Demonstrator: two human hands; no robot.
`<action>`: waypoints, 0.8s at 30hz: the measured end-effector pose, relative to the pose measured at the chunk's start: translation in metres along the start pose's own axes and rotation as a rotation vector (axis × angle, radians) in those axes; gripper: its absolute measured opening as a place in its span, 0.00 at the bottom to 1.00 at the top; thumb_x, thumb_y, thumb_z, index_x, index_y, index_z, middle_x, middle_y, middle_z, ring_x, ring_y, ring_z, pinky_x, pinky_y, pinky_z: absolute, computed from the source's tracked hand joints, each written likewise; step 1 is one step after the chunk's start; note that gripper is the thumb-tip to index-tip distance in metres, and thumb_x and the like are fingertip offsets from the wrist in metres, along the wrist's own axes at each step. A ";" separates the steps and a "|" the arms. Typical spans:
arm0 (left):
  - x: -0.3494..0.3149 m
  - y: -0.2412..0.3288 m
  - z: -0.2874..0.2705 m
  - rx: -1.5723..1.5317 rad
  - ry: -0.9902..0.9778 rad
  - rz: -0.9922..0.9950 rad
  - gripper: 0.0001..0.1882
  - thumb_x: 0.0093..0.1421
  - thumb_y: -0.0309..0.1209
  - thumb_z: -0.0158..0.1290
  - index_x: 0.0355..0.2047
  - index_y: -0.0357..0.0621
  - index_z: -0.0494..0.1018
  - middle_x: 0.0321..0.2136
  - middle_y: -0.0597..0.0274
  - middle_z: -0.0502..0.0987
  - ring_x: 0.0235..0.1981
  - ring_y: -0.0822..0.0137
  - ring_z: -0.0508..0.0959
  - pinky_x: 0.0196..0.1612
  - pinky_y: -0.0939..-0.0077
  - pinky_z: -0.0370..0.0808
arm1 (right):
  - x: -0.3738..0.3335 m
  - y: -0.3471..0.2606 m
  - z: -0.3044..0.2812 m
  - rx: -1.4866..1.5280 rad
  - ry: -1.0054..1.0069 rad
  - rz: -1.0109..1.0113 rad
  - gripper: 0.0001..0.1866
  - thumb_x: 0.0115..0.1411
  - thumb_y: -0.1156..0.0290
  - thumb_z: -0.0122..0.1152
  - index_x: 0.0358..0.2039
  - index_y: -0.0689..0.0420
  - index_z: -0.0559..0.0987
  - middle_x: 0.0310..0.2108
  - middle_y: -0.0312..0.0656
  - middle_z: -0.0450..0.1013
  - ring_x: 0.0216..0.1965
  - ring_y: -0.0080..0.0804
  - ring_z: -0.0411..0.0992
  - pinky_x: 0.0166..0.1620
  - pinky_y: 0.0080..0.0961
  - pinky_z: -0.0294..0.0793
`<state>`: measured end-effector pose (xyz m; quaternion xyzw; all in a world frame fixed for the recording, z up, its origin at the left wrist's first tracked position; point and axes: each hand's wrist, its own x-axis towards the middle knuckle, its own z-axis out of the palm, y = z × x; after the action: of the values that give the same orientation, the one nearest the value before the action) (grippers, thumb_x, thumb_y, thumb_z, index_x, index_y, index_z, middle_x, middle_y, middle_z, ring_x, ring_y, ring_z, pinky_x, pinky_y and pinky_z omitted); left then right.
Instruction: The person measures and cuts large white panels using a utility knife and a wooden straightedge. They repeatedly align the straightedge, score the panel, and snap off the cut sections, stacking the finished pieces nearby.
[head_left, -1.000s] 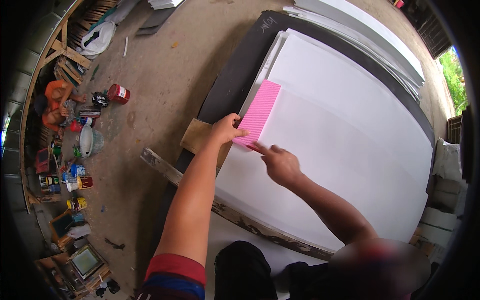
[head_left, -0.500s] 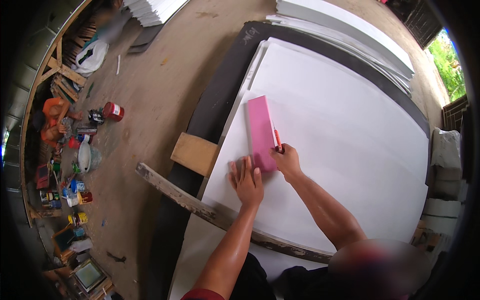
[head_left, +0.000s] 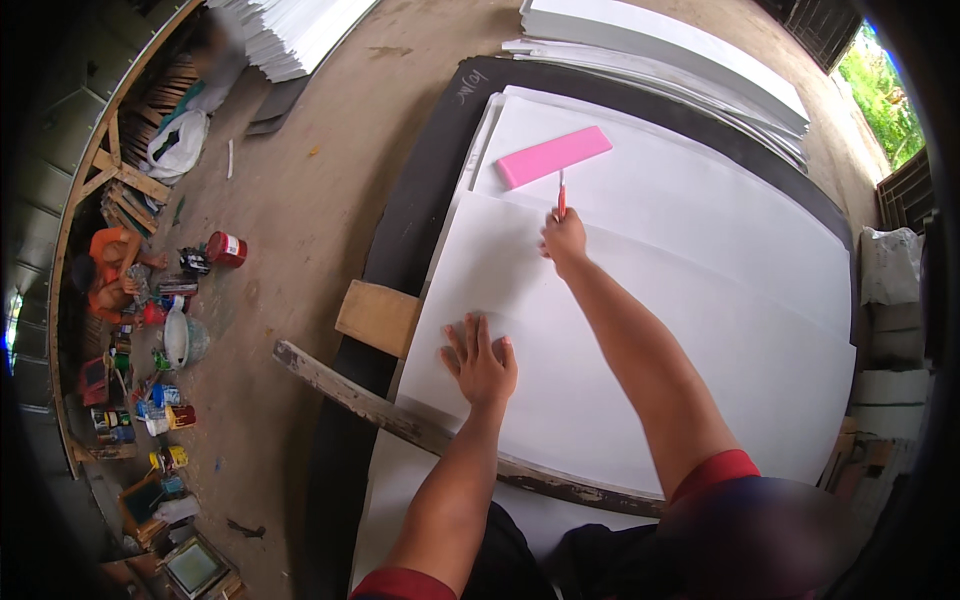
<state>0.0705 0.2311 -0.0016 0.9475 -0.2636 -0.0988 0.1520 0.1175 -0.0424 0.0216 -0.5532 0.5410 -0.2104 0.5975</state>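
My left hand (head_left: 482,365) lies flat with spread fingers on a large white sheet (head_left: 600,380). Farther out, my right hand (head_left: 565,238) grips a red-handled cutter (head_left: 562,200), its thin blade pointing away from me. Just beyond the blade tip, a long pink block (head_left: 555,157) rests slantwise on the white sheets, touched by neither hand. An edge runs across the white surface between the block and my left hand, with one sheet overlapping another.
A worn wooden strip (head_left: 350,385) crosses the near side, beside a tan block (head_left: 380,318). Black board (head_left: 430,170) borders the sheets. White sheet stacks (head_left: 670,60) stand beyond. At left, a person in orange (head_left: 112,265) sits near paint cans (head_left: 227,249) on the floor.
The pink block has moved away from me and turned from lengthwise to crosswise. My right hand has let go of its side and reached farther out with the cutter. My left hand stays flat.
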 end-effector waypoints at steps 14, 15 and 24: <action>-0.020 -0.005 -0.019 0.281 -0.207 0.353 0.39 0.70 0.59 0.54 0.76 0.63 0.61 0.78 0.48 0.55 0.79 0.40 0.50 0.75 0.38 0.55 | -0.219 0.163 -0.295 -1.078 -0.091 -0.420 0.14 0.73 0.56 0.58 0.43 0.53 0.75 0.44 0.47 0.75 0.43 0.53 0.79 0.43 0.52 0.78; -0.040 0.000 -0.016 0.267 -0.258 0.424 0.39 0.69 0.60 0.54 0.76 0.64 0.61 0.78 0.48 0.54 0.79 0.40 0.49 0.75 0.39 0.56 | -0.238 0.172 -0.316 -1.053 -0.100 -0.376 0.14 0.73 0.55 0.58 0.43 0.53 0.76 0.44 0.47 0.75 0.43 0.54 0.79 0.42 0.53 0.78; -0.187 0.001 -0.032 0.382 -0.547 0.872 0.54 0.53 0.70 0.65 0.76 0.67 0.63 0.80 0.51 0.51 0.80 0.37 0.44 0.75 0.32 0.53 | -0.372 0.229 -0.411 -1.040 -0.190 -0.255 0.19 0.67 0.47 0.66 0.39 0.51 0.78 0.45 0.41 0.79 0.43 0.50 0.81 0.42 0.46 0.80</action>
<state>-0.0789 0.3371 0.0488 0.7009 -0.6750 -0.2196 -0.0699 -0.4449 0.1641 0.0529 -0.8536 0.4460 0.0652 0.2611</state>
